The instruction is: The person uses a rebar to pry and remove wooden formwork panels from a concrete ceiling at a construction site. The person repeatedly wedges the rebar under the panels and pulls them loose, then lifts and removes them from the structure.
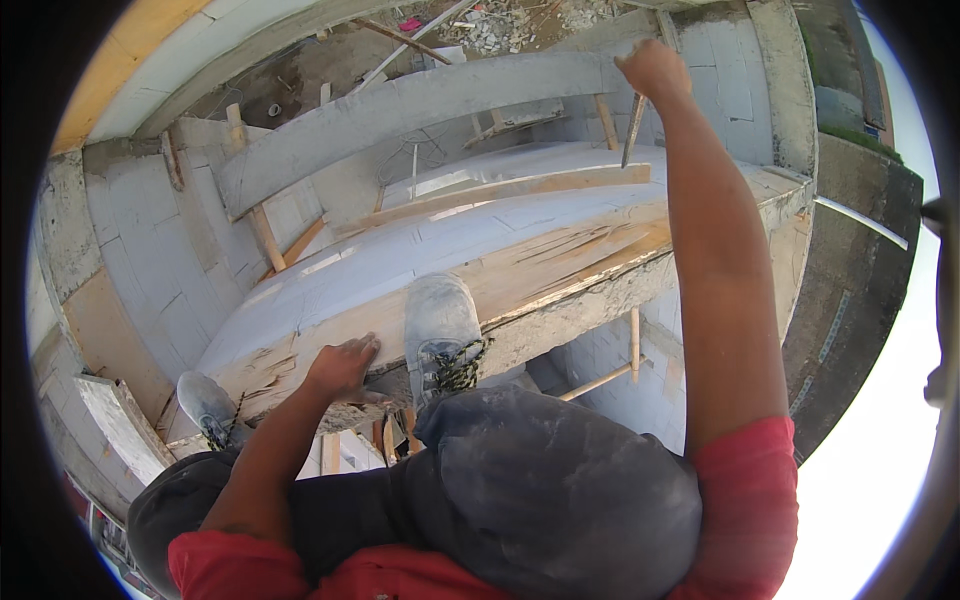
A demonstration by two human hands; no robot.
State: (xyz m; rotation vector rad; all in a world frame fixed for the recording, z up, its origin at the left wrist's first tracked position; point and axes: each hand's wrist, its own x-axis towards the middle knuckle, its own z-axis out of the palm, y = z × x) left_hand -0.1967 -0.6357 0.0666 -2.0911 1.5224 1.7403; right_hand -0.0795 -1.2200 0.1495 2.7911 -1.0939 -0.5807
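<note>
My right hand [655, 72] is raised at the end of a stretched arm, far to the right. Its fingers are closed round a narrow brownish bar [632, 130] that points down; its exact kind does not show. Low on the left, my left hand [345, 368] leans on the near edge of a worn plywood sheet [560, 255], with fingers over the top and thumb apart. My dusty shoe [440, 315] stands on the same sheet, right of that hand. A second shoe [207, 405] is farther left.
A rough concrete beam [570, 305] runs along the sheet's near side, with a drop and wooden props [635, 345] below. Beyond lie a pale panel surface [480, 240], a loose plank [520, 190] and a long grey beam [430, 105]. Rubble [500, 28] is scattered below. Open ground drops away right.
</note>
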